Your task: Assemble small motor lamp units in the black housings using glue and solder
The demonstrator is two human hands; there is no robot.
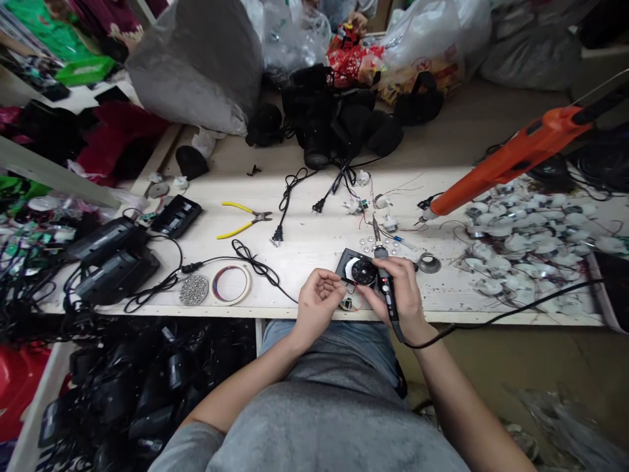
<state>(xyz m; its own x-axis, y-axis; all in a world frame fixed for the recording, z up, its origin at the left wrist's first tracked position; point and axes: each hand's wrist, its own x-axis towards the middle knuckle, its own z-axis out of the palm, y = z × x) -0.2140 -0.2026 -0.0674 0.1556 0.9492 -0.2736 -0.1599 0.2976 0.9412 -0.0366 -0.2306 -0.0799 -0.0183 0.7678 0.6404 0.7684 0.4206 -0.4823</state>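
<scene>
My right hand (pixel 405 292) is closed around a black soldering iron (pixel 386 288), its metal tip pointing away from me. The thumb and fingers of that hand also touch a black round part (pixel 364 271). This part sits by a white piece and a dark square plate (pixel 344 262) at the table's front edge. My left hand (pixel 319 301) is closed in a pinch just left of it; what lies between the fingertips is hidden. A black cord (pixel 260 265) runs up to the left hand. Below the round part is a small green circuit board (pixel 347 303) with thin wires.
Yellow-handled cutters (pixel 243 219), a tape roll (pixel 230 284) and a dish of small metal pieces (pixel 193 290) lie left. An orange electric screwdriver (pixel 511 160) hangs at right, above many white wired parts (pixel 506 229). Black housings (pixel 115 262) stand far left. Another person's hand (pixel 358 23) shows at the back.
</scene>
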